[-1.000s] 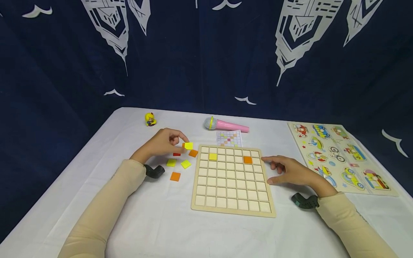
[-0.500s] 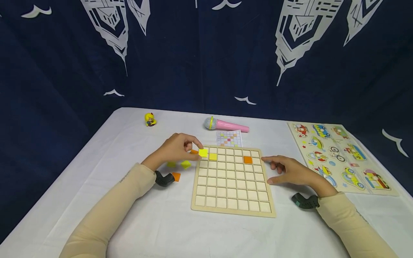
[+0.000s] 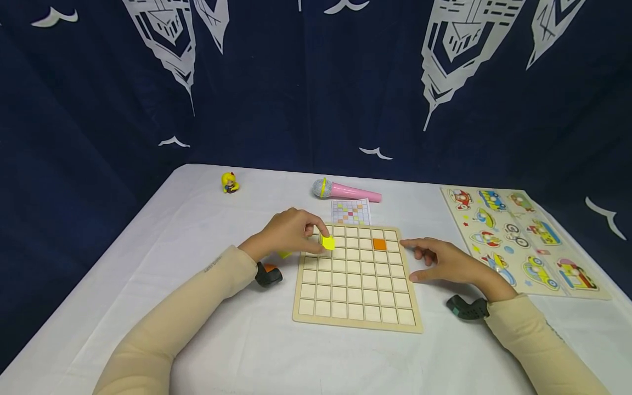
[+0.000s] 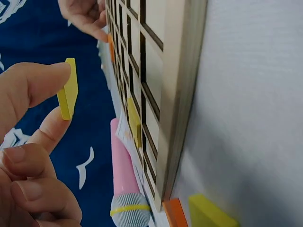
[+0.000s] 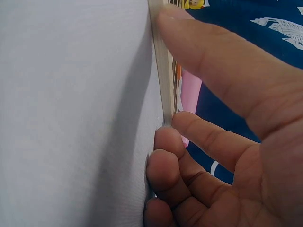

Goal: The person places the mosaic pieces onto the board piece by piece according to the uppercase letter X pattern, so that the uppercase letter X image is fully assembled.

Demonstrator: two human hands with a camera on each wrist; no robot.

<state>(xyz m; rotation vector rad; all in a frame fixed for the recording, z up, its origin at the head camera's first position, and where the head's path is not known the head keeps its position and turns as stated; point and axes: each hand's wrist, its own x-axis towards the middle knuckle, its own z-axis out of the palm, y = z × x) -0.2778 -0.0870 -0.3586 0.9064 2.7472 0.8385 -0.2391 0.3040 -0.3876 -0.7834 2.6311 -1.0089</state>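
My left hand (image 3: 286, 233) pinches a yellow square tile (image 4: 71, 92) between thumb and index finger. It holds the tile above the far left part of the wooden grid board (image 3: 355, 280). Another yellow tile (image 4: 134, 120) lies in a board cell, hidden behind the hand and held tile in the head view. Toward the far right of the grid sits an orange tile (image 3: 379, 244). At the board's right edge rests my right hand (image 3: 444, 260), thumb and index fingertips against the rim and the other fingers loosely curled.
Loose yellow (image 4: 210, 212) and orange (image 4: 175, 213) tiles lie left of the board, partly hidden by my left arm. Behind it are a patterned card (image 3: 350, 211) and a pink microphone (image 3: 351, 192). A picture puzzle board (image 3: 523, 241) lies right, a small figurine (image 3: 229, 182) back left.
My left hand has picked up the yellow tile from the loose ones and carried it rightward over the board. The right hand has stayed at the board's edge.
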